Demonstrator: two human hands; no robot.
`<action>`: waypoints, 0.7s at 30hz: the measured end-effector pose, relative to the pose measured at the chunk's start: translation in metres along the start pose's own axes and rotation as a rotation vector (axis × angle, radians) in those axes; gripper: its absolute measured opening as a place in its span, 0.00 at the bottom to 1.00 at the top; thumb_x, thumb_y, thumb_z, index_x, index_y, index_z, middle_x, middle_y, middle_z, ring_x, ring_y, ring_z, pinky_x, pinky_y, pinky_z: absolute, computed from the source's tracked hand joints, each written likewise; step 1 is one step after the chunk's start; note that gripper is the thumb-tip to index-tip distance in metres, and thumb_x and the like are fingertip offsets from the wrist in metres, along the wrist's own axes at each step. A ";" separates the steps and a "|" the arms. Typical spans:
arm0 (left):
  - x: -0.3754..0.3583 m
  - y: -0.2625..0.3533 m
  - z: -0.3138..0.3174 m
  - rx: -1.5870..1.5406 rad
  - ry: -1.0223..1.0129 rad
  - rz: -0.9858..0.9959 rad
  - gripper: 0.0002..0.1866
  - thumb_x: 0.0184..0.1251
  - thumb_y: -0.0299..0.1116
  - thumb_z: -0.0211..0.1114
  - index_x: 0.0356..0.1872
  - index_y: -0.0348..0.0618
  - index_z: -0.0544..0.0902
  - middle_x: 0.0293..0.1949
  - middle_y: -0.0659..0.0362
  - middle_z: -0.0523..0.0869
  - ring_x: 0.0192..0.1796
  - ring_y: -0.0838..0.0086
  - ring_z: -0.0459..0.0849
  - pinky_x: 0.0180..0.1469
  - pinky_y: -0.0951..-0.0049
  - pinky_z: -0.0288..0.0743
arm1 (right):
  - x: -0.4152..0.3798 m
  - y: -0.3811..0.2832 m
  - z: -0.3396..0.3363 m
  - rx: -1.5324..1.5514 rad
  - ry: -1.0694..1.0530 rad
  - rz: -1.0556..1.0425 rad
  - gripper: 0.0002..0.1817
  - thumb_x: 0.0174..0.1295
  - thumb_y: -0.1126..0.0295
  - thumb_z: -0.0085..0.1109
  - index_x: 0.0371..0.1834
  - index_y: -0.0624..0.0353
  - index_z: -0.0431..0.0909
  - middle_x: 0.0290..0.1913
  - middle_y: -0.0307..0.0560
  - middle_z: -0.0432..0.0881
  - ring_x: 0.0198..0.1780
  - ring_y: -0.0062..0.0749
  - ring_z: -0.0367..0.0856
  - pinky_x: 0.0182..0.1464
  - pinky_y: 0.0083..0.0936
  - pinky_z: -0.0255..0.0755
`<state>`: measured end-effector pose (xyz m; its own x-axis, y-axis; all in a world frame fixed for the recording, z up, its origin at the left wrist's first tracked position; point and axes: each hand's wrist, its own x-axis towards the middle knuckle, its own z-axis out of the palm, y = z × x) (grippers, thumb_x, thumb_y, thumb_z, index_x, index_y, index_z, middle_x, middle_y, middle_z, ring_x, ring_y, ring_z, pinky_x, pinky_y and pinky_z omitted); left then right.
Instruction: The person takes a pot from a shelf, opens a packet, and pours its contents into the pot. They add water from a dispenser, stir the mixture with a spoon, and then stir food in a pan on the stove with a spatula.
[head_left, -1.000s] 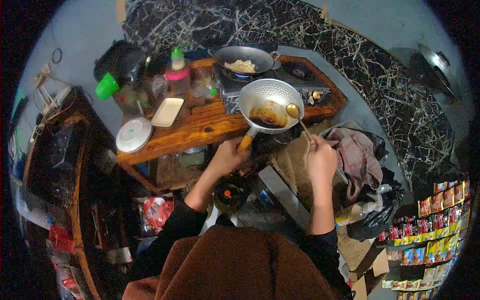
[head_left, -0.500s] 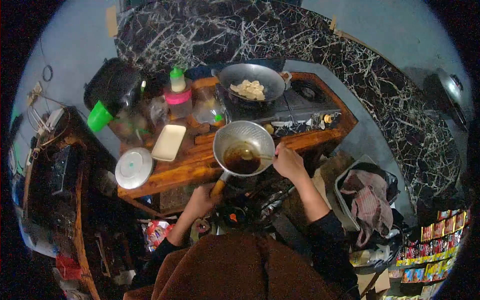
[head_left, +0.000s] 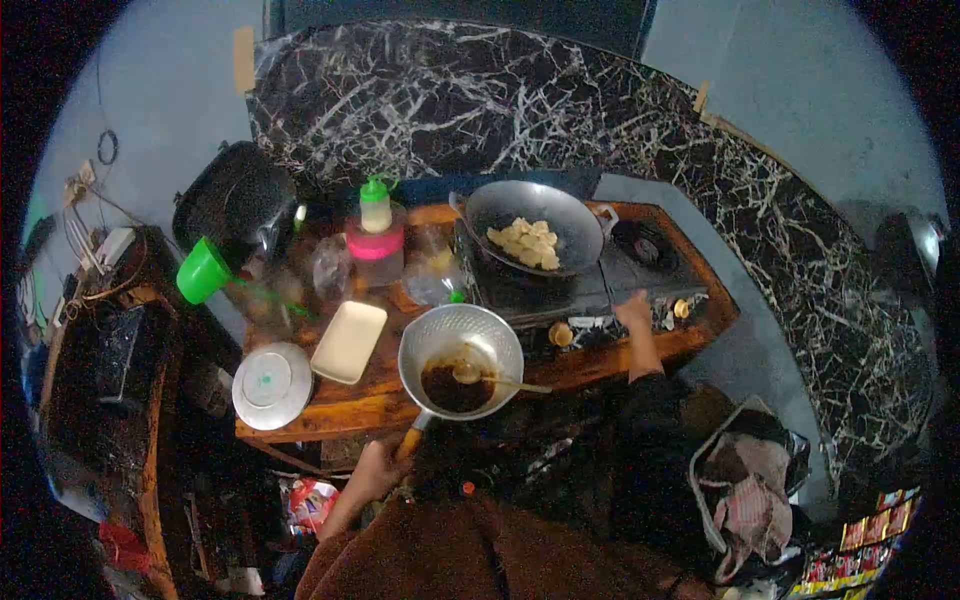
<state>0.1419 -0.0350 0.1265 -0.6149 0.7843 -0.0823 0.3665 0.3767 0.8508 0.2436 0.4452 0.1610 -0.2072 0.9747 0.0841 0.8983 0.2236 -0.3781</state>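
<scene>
My left hand (head_left: 372,474) is closed around the wooden handle of a dimpled metal saucepan (head_left: 461,335). Dark brown liquid lies in the saucepan, and a ladle (head_left: 515,384) rests in it with its handle over the right rim. My right hand (head_left: 633,311) reaches over the front of the black gas stove (head_left: 640,282), close to its knobs; how its fingers are set is too small to tell. On the stove's left burner sits a large wok (head_left: 572,222) holding pale chunks of food (head_left: 526,244).
Left of the saucepan are a cream tray (head_left: 349,342) and a round metal lid (head_left: 272,386). Behind them stand a green-capped bottle (head_left: 375,206), a pink-banded container (head_left: 375,244) and a green cup (head_left: 203,270). A basket with cloth (head_left: 748,475) is at the right.
My right hand has left the ladle beside the saucepan and moved right to the stove front. The saucepan, still in my left hand, sits lower and slightly left in view.
</scene>
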 end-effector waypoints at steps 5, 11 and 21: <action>0.000 -0.001 -0.008 -0.004 0.050 -0.003 0.16 0.45 0.28 0.60 0.39 0.34 0.74 0.26 0.48 0.78 0.28 0.71 0.77 0.34 0.71 0.69 | 0.076 0.026 0.071 -0.381 -0.246 -0.156 0.33 0.45 0.60 0.58 0.50 0.67 0.57 0.33 0.52 0.75 0.34 0.43 0.74 0.34 0.32 0.70; 0.006 -0.006 -0.010 -0.003 0.047 -0.082 0.17 0.44 0.28 0.61 0.39 0.34 0.74 0.27 0.48 0.78 0.29 0.71 0.78 0.35 0.72 0.69 | 0.082 0.015 0.048 -0.106 -0.265 0.066 0.22 0.47 0.62 0.52 0.42 0.65 0.68 0.28 0.49 0.77 0.33 0.36 0.75 0.32 0.32 0.70; 0.008 -0.022 -0.013 -0.090 0.088 -0.052 0.15 0.44 0.25 0.60 0.37 0.35 0.74 0.22 0.50 0.77 0.25 0.76 0.74 0.32 0.73 0.69 | -0.042 0.004 -0.163 -0.195 0.412 0.090 0.25 0.44 0.47 0.54 0.27 0.63 0.77 0.34 0.56 0.77 0.39 0.48 0.75 0.39 0.37 0.68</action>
<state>0.1197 -0.0433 0.1142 -0.6918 0.7170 -0.0853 0.2708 0.3671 0.8899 0.3189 0.4060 0.3058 0.0110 0.9013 0.4331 0.9699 0.0957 -0.2238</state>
